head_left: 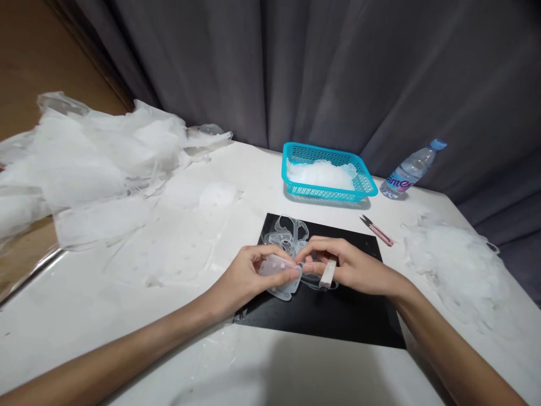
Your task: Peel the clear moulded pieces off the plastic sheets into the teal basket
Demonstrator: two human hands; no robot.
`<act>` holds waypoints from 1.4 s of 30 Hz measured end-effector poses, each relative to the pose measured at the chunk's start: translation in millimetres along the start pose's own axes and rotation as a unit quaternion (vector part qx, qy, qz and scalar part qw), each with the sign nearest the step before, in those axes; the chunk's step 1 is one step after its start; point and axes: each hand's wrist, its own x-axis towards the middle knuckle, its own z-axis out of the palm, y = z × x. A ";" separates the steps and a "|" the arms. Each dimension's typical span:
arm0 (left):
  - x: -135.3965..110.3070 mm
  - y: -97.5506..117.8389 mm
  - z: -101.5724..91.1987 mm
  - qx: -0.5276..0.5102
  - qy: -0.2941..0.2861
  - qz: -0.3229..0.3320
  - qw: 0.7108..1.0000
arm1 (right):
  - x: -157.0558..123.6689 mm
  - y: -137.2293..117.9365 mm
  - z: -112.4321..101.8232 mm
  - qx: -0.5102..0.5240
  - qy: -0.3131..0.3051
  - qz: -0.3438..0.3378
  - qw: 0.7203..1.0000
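Over a black mat (338, 318), my left hand (249, 273) is closed on a thin translucent plastic piece with round dots (282, 293), gripping it between thumb and fingers. My right hand (350, 265) is closed too, its fingertips meeting the edge of that piece. Tucked in the right palm is a slim tool with a flat, pale handle (328, 273); its working end is hidden, so its kind cannot be made out. Curled clear plastic trimmings (291, 231) lie on the mat just behind both hands.
A turquoise basket (329, 195) with translucent pieces stands at the back, beside a water bottle (409, 172). Pink-handled thread snips (378, 230) lie right of the mat. Whitish plastic sheets (97, 152) are heaped at left, with a pile of clear scraps (460, 270) at right.
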 end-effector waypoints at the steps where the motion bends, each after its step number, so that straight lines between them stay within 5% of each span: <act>1: -1.0 0.9 0.2 0.034 0.006 0.009 0.999 | -0.4 0.1 0.3 -0.013 0.000 -0.005 1.000; 6: -6.6 7.1 0.9 0.164 0.054 0.083 0.982 | -4.3 -1.6 1.1 -0.074 -0.004 -0.042 0.996; 10: -19.0 3.9 3.8 0.204 0.015 0.195 0.959 | -3.2 -0.1 4.2 -0.107 -0.036 -0.067 0.991; 14: -31.2 -1.0 9.5 0.202 0.013 0.248 0.947 | 5.5 15.4 9.6 -0.191 0.111 -0.011 0.975; 17: -25.0 4.1 8.6 0.115 0.054 0.168 0.977 | 10.2 30.3 7.6 -0.290 0.218 0.057 0.930; 20: -11.5 13.4 2.9 -0.048 0.077 0.036 0.995 | 10.0 38.7 2.1 -0.354 0.237 0.095 0.900; 24: -4.2 18.2 -2.9 -0.184 0.028 -0.046 0.982 | 7.5 35.8 3.9 -0.337 0.218 0.073 0.913; 29: -7.0 14.7 -1.9 -0.283 -0.064 -0.076 0.954 | 3.9 28.2 12.8 -0.314 0.137 0.062 0.938; 36: -6.1 12.7 -0.1 -0.341 -0.105 -0.072 0.932 | -2.6 33.7 15.6 -0.313 0.065 0.062 0.946; 42: -6.0 13.3 -0.2 -0.339 -0.114 -0.065 0.931 | -39.9 21.9 -18.0 -0.187 0.098 0.071 0.975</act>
